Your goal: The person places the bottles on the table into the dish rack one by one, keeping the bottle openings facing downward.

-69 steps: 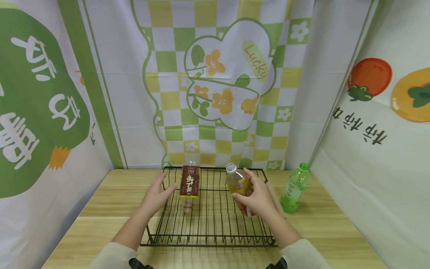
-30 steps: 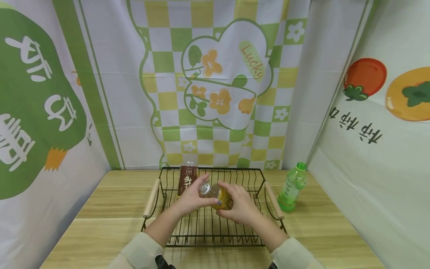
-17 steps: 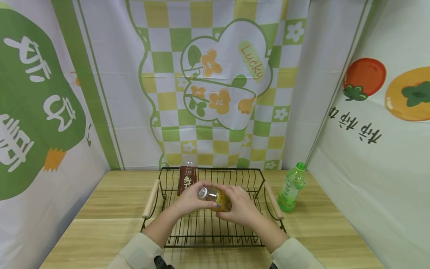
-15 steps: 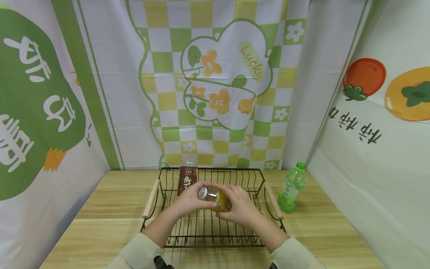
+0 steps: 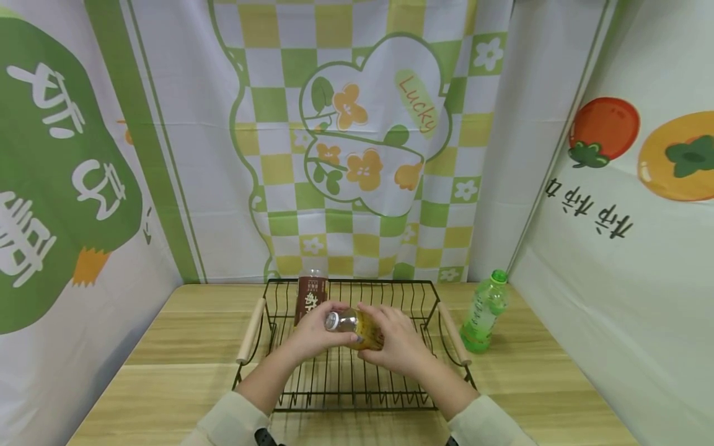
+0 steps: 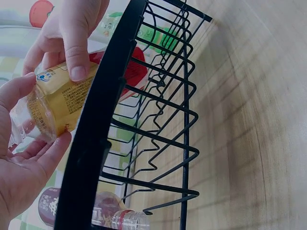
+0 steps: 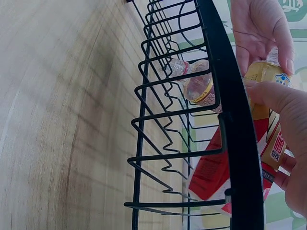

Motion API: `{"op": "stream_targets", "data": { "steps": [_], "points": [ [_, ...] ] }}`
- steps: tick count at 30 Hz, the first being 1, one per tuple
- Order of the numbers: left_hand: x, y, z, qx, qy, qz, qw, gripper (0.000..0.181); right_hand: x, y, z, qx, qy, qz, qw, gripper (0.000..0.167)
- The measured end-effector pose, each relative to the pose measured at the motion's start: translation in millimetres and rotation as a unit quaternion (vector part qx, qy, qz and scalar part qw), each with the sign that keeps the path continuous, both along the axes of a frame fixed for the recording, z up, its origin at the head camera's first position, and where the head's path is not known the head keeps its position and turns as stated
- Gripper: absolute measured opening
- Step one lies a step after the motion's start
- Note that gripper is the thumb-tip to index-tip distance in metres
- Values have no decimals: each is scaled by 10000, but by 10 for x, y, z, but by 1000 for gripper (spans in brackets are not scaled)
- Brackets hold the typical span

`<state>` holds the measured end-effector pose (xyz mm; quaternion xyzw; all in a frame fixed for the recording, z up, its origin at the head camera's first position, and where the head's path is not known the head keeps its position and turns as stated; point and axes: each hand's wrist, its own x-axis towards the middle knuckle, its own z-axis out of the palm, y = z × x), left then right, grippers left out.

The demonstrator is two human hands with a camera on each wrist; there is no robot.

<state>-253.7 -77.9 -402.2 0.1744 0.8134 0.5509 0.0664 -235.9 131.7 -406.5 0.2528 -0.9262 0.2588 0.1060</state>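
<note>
Over the middle of the black wire rack, both hands hold a tilted drink bottle with a yellow and red label and a white cap. The left hand has its thumb and fingers around the neck and shoulder end, which points left. Its body is gripped by the right hand, thumb on the near side. In the right wrist view the red lower part of the bottle's label shows behind the rack's rim. Lying in the rack's left side is a bottle with a dark red label, partly hidden by the left hand.
A green bottle stands upright on the wooden table, right of the rack. Pale wooden handles flank the rack on both sides. A patterned cloth hangs close behind it.
The yellow-labelled bottle has come from the rack's right side to its middle and tipped leftward. The left hand has moved right and taken hold of its neck end. Lately the neck shifts slightly left.
</note>
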Motion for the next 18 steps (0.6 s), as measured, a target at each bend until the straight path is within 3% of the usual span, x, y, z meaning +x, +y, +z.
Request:
{"op": "stream_targets", "data": {
  "steps": [5, 11, 15, 18],
  "points": [
    [7, -19, -41, 153, 51, 462, 9988, 64, -18, 25, 16, -620, -76, -372, 9974, 85],
    [-10, -79, -105, 434, 32, 968, 9944, 63, -49, 76, 39, -1300, -424, -884, 9866, 84],
    [-27, -118, -130, 704, -54, 1312, 9888, 63, -60, 93, 32, -1842, -714, -1091, 9742, 82],
    [-28, -132, -123, 890, -55, 1486, 9849, 64, -60, 103, 6, -2360, -1043, -1203, 9586, 79]
  ]
}}
